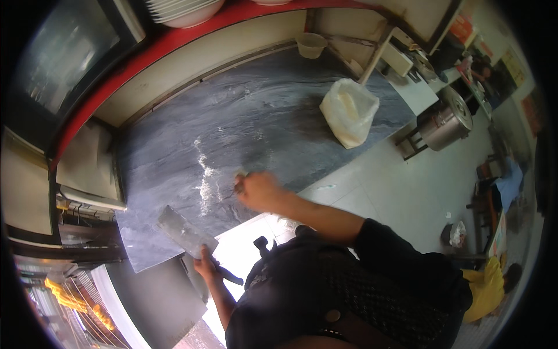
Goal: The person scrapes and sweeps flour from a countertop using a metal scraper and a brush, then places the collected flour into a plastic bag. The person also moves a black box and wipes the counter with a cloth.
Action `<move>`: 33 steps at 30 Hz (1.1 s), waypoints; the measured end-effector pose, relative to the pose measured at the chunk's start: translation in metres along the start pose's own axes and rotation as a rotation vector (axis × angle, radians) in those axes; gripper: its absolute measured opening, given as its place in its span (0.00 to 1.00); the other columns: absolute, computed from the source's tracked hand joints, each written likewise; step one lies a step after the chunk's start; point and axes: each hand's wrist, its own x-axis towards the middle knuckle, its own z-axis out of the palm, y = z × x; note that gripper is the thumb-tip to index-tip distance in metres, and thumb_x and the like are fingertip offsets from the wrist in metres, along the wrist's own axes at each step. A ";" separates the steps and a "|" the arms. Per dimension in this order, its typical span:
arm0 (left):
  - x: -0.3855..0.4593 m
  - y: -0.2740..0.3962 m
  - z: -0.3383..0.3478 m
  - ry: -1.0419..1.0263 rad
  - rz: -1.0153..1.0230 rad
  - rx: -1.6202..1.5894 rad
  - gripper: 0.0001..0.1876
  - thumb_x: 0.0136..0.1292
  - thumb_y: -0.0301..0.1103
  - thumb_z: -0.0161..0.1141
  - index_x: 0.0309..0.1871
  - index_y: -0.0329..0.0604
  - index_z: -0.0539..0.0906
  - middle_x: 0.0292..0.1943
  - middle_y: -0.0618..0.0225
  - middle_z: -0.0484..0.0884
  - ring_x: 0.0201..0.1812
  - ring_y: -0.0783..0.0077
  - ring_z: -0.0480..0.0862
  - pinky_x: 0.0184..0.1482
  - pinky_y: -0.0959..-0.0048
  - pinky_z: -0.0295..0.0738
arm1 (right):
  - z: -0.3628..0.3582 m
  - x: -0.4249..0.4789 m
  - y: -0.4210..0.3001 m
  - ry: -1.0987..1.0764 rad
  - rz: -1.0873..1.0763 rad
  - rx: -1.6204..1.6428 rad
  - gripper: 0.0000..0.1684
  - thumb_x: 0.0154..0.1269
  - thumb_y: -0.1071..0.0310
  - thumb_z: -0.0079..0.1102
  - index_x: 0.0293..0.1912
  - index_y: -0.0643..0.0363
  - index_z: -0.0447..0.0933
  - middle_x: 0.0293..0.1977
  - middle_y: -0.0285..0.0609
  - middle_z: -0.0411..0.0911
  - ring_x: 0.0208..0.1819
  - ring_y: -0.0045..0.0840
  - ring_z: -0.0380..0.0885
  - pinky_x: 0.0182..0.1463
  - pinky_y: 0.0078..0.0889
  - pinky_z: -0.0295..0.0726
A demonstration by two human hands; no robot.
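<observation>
My left hand (pixel 206 267) grips a broad-bladed cleaver (pixel 187 231) with a dark handle, its blade lying flat over the near left edge of the dark grey marbled worktop (pixel 165 165). My right hand (pixel 257 187) is curled and blurred above the worktop's front part. Something small and pale shows by its fingers; what it is, and whether the hand holds it, I cannot make out. To the left of that hand runs a broken white streak (pixel 205 185), possibly flour. Farther right stands an open white plastic bag (pixel 348 115) with pale contents.
A translucent bowl (pixel 311 46) sits in the far corner. White plates (pixel 185 13) are stacked on a red shelf (pixel 244 13) above the worktop. A lidded steel stockpot (pixel 444 120) stands on a stool at right. A person in yellow (pixel 484 290) is at the lower right.
</observation>
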 end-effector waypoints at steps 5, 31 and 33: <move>0.001 -0.012 0.004 0.007 0.028 -0.041 0.12 0.58 0.38 0.61 0.33 0.38 0.74 0.15 0.74 0.69 0.11 0.81 0.66 0.12 0.79 0.59 | -0.073 0.041 0.118 0.025 0.162 -0.317 0.13 0.56 0.58 0.54 0.26 0.57 0.78 0.22 0.45 0.78 0.24 0.36 0.78 0.27 0.38 0.76; -0.020 0.006 0.047 0.158 -0.026 -0.136 0.11 0.60 0.38 0.59 0.35 0.41 0.73 0.15 0.77 0.66 0.11 0.84 0.63 0.12 0.82 0.57 | 0.029 0.093 0.096 -0.074 -0.339 -0.072 0.11 0.55 0.65 0.53 0.35 0.60 0.78 0.38 0.52 0.77 0.37 0.42 0.78 0.43 0.41 0.78; -0.021 0.005 0.047 0.163 -0.033 -0.146 0.11 0.60 0.38 0.59 0.35 0.41 0.73 0.15 0.77 0.66 0.11 0.84 0.63 0.12 0.82 0.57 | -0.006 0.108 0.085 -0.124 -0.229 0.118 0.11 0.60 0.64 0.50 0.35 0.59 0.77 0.36 0.52 0.78 0.37 0.43 0.78 0.43 0.41 0.78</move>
